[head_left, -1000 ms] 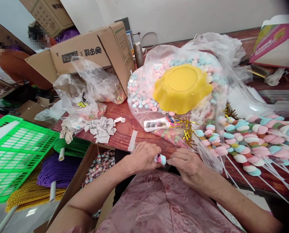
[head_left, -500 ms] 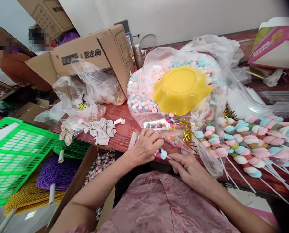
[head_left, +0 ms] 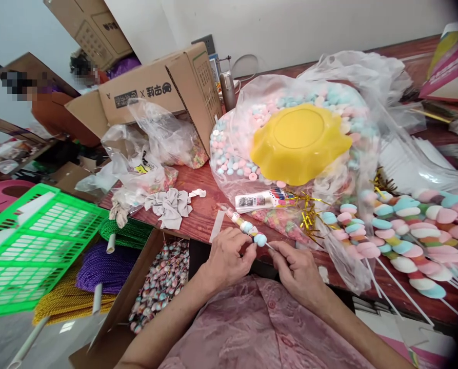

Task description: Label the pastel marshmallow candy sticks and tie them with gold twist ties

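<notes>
While the left hand (head_left: 231, 256) is curling lower and closer to the shirt (head_left: 252, 318) than half a second ago, the marshmallow skewer (head_left: 247, 227) is coming out from behind it. Back then, mostly the blue bottom end was showing; now a long row of candies is pointing up and to the left, over the red-brown table (head_left: 198, 225). This is letting the person see most of the row while holding it near its bottom.

The left hand is bending its fingers and seems to be closing its thumb and fingertips on the low candies, by the blue one. The right hand (head_left: 296, 264) is pinching the thin white stick (head_left: 269, 246) just below that. Both wrists are leaning in from the sides, and the hands are staying near each other. The skewer's far end is sitting near a printed packet (head_left: 252, 201); I can't tell if it is touching the table.
</notes>
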`<state>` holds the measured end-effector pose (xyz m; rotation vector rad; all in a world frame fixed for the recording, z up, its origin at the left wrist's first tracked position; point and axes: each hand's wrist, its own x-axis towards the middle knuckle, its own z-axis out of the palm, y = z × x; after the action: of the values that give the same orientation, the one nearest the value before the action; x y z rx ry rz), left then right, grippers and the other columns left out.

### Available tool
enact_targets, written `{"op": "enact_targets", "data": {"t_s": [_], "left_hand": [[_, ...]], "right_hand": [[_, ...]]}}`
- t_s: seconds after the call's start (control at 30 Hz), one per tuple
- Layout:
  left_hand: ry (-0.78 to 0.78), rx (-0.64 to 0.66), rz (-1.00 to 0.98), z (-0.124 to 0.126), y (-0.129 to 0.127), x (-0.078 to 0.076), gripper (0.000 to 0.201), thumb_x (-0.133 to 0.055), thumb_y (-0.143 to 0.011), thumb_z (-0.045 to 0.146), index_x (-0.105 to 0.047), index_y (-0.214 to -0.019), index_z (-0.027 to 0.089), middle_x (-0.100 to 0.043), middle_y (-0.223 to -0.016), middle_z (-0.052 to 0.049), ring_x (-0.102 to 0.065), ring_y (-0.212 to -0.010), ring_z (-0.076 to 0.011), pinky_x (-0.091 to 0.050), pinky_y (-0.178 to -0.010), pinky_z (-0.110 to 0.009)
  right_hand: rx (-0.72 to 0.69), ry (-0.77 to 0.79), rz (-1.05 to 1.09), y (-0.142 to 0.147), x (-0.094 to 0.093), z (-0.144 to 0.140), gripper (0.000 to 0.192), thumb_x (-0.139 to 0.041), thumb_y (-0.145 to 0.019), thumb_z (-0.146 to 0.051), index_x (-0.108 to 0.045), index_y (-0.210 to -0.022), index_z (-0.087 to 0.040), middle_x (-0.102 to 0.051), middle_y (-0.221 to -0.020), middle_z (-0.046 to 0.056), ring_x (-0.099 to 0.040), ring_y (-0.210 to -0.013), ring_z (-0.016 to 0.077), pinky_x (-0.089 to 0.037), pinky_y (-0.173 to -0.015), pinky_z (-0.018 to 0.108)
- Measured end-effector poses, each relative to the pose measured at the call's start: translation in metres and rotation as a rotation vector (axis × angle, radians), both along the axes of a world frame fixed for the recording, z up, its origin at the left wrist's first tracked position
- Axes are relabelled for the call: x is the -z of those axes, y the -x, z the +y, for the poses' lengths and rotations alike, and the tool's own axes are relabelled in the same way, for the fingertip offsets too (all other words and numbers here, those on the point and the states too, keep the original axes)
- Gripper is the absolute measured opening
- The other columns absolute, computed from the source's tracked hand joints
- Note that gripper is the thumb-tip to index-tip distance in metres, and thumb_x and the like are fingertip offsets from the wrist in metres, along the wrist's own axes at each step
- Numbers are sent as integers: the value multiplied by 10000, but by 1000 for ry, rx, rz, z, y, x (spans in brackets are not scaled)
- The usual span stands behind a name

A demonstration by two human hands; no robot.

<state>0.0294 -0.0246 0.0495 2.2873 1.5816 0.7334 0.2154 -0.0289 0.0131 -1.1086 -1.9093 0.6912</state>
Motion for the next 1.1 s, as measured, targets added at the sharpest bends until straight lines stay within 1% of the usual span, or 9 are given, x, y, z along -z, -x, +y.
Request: {"op": "enact_targets", "data": {"t_s": [0.17, 0.3, 0.43, 0.7, 0.83, 0.97, 1.03, 1.1], "left_hand": [[109, 35, -19, -1, 1, -1, 225, -496, -897, 185, -652, -736, 166, -629, -703, -29, -551, -664, -130, -414, -647, -260], [184, 24, -51, -2, 2, -1, 197, -517, -886, 200, -665, -759, 168, -639, -719, -28, -556, -657, -127, -415, -638, -252], [207, 8, -46, -1, 1, 1, 185, -530, -872, 202, -667, -753, 169, -636, -713, -26, -550, -647, -129, -408, -633, -254], [228, 22, -2, 0, 1, 10, 198, -503, -880, 176, -639, -736, 166, -609, -702, -18, -536, -640, -125, -384, -626, -255], [207, 14, 63, 1, 1, 14, 189, -489, -852, 138, -599, -703, 172, -602, -698, -19, -537, -648, -132, -378, -631, -260], [153, 17, 94, 2, 1, 15, 190, -474, -828, 123, -546, -662, 183, -592, -683, -22, -528, -643, -137, -365, -621, -266], [102, 21, 102, 2, 1, 14, 193, -469, -819, 118, -524, -647, 186, -586, -669, -22, -520, -626, -136, -352, -603, -270], [26, 24, 118, 0, 0, 12, 195, -465, -814, 114, -519, -641, 185, -584, -659, -25, -521, -615, -142, -346, -588, -278]], "right_hand": [[6, -11, 10, 1, 2, -1, 185, -465, -950, -192, -648, -941, -172, -671, -650, 3, -581, -495, 117, -410, -481, 230], [23, -2, 3, 1, 4, -2, 193, -467, -947, -200, -658, -943, -174, -684, -660, 1, -587, -493, 121, -412, -483, 237], [23, -4, -2, 1, 7, -3, 200, -468, -948, -208, -665, -961, -174, -699, -671, 10, -617, -518, 133, -431, -507, 244], [7, -7, -27, 1, 9, -3, 198, -472, -948, -190, -664, -972, -152, -688, -643, 6, -604, -495, 120, -408, -486, 236], [4, -4, -66, 2, 13, -4, 205, -473, -951, -194, -670, -980, -147, -696, -656, 8, -630, -525, 132, -432, -520, 243], [28, -66, -159, 2, 17, -5, 231, -454, -948, -179, -678, -995, -148, -739, -743, 37, -674, -591, 146, -450, -561, 246], [44, -106, -210, 3, 18, -5, 246, -441, -938, -157, -683, -978, -147, -746, -766, 47, -682, -612, 151, -435, -568, 249], [51, -132, -250, 4, 16, -5, 253, -435, -924, -142, -687, -942, -150, -740, -747, 50, -673, -606, 155, -405, -562, 258]]}}
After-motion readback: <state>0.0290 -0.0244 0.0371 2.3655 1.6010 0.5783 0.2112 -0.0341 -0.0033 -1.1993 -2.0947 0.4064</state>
